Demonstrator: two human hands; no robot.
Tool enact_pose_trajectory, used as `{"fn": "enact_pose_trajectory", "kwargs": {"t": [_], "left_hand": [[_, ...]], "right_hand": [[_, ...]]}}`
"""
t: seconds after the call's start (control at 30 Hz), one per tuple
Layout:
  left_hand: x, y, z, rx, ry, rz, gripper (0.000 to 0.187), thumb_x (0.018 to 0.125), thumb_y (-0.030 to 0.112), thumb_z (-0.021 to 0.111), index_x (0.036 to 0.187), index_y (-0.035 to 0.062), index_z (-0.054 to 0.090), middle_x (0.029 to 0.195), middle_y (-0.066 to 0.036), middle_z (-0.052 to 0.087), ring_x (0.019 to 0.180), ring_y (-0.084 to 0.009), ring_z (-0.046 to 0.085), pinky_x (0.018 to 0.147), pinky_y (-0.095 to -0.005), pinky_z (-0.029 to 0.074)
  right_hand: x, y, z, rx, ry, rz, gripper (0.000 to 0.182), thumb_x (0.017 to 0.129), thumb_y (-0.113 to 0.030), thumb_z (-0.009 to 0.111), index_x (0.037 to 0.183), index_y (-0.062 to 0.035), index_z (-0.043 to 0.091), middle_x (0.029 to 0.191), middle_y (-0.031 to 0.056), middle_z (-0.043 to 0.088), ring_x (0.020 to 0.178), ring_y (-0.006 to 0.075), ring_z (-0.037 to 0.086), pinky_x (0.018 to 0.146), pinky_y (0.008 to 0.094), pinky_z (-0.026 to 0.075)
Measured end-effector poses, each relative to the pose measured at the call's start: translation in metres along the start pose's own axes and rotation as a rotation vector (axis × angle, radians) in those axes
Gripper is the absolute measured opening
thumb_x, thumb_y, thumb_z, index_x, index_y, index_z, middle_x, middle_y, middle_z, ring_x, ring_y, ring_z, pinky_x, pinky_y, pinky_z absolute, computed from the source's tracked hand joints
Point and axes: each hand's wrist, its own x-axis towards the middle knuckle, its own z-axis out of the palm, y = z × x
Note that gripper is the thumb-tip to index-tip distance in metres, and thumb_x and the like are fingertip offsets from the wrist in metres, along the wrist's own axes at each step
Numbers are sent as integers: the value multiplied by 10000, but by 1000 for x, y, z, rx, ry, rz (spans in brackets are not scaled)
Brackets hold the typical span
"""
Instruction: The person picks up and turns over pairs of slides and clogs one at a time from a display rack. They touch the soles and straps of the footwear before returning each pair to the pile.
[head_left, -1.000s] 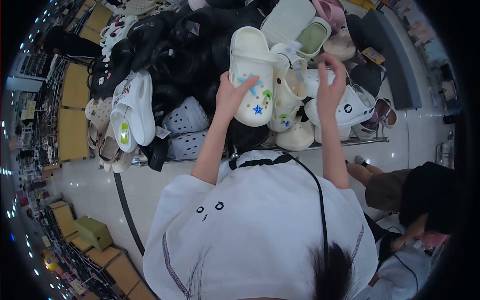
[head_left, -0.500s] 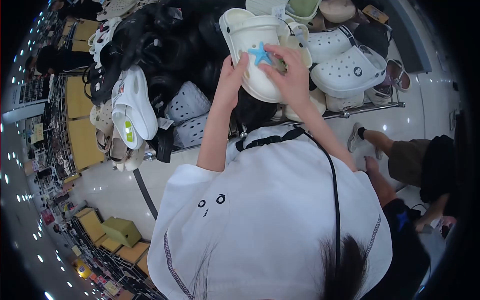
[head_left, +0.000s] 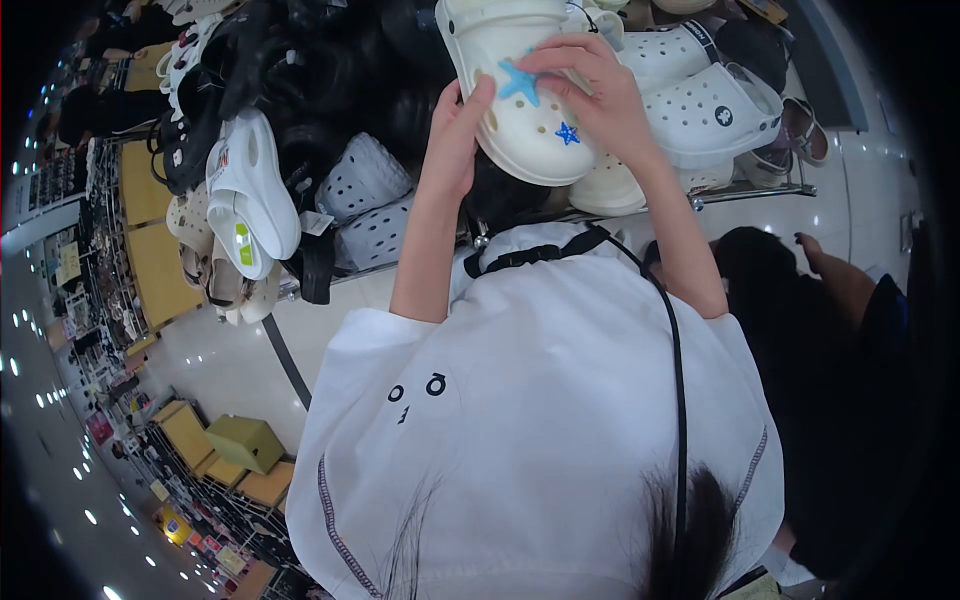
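A cream-white clog (head_left: 545, 150) with round holes is held up in front of me, above the shoe rack. My left hand (head_left: 458, 135) grips its left side, thumb lying on the upper and the other fingers hidden behind the shoe. Fixed to the upper is a light-blue starfish charm (head_left: 519, 84). My right hand (head_left: 600, 95) reaches over from the right, its thumb and fingertips pinched at the starfish charm's right edge. Lower on the clog sits a small dark-blue star charm (head_left: 567, 133), untouched by either hand.
White clogs (head_left: 700, 120) are piled at the right of the metal rack (head_left: 755, 190). Black shoes (head_left: 330, 100), grey clogs (head_left: 365, 180) and white slides (head_left: 252, 195) lie to the left. A person in dark clothes (head_left: 810, 370) is close on my right. A green box (head_left: 245, 443) stands at lower left.
My right hand has shifted up the clog, uncovering the dark-blue star charm. The clog sits slightly higher in view. The person at right has come closer.
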Motion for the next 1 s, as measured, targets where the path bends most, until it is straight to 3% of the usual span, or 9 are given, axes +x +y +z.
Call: {"fn": "enact_pose_trajectory", "kwargs": {"t": [0.07, 0.17, 0.23, 0.43, 0.57, 0.63, 0.77, 0.87, 1.0], "left_hand": [[1, 0, 1, -41, 9, -16, 561, 833, 328, 579, 1192, -44, 361, 1065, -119, 545, 959, -162, 552, 831, -289, 440], [1, -1, 5, -45, 59, -51, 571, 830, 345, 576, 1184, -47, 360, 1059, -124, 545, 945, -170, 561, 817, -289, 450], [1, -3, 7, -33, 53, 12, 574, 828, 345, 577, 1185, -45, 354, 1059, -126, 544, 942, -170, 562, 808, -288, 455], [2, -6, 7, -55, 69, 7, 571, 831, 335, 573, 1198, -40, 346, 1067, -125, 541, 946, -170, 561, 808, -283, 454], [-1, -5, 4, -65, 53, 27, 576, 829, 337, 574, 1203, -38, 347, 1073, -121, 539, 967, -170, 550, 829, -283, 441], [-2, -2, 4, -43, 79, 28, 405, 890, 317, 469, 1125, -12, 456, 1063, -96, 568, 980, -149, 553, 851, -284, 434], [-4, 0, 3, -46, 104, 23, 404, 889, 315, 470, 1130, -9, 457, 1066, -96, 568, 987, -152, 550, 855, -287, 433], [-3, -4, 2, -88, 59, 16, 534, 841, 332, 554, 1185, -31, 367, 1096, -116, 528, 1008, -167, 528, 859, -291, 421], [-5, -2, 7, -169, 41, 1, 501, 850, 327, 541, 1166, -27, 380, 1108, -119, 522, 1019, -173, 523, 874, -304, 413]], "right_hand": [[0, -3, -1, 10, -9, -14, 232, 747, -13, 590, 970, -66, 624, 1000, 47, 596, 882, 160, 545, 820, 270, 422], [-8, -8, -3, 42, 178, 100, 233, 766, -24, 584, 993, -60, 622, 999, 43, 593, 889, 137, 536, 798, 252, 419], [-20, -6, -9, 62, 320, 273, 208, 727, -126, 664, 930, -82, 649, 890, 17, 597, 821, 135, 537, 758, 245, 422], [-34, -14, -17, 16, 130, 491, 315, 643, -192, 739, 915, -58, 652, 780, 31, 578, 758, 121, 528, 703, 241, 431], [-32, -23, -14, 6, 121, 483, 285, 658, -167, 723, 909, -50, 653, 783, 42, 580, 727, 119, 535, 680, 237, 441], [-33, -18, -13, 73, 126, 397, 268, 671, -146, 711, 912, -46, 651, 786, 44, 581, 705, 118, 539, 672, 233, 447], [-33, -16, -11, 149, 103, 382, 244, 684, -127, 697, 909, -46, 650, 790, 43, 578, 716, 117, 542, 685, 228, 448], [-32, -22, -9, 151, 130, 481, 241, 688, -133, 697, 909, -51, 646, 777, 43, 569, 730, 122, 544, 688, 236, 445], [-36, -25, -13, -3, 179, 281, 284, 654, -156, 725, 911, -66, 643, 824, 25, 544, 715, 131, 526, 666, 246, 431]]}}
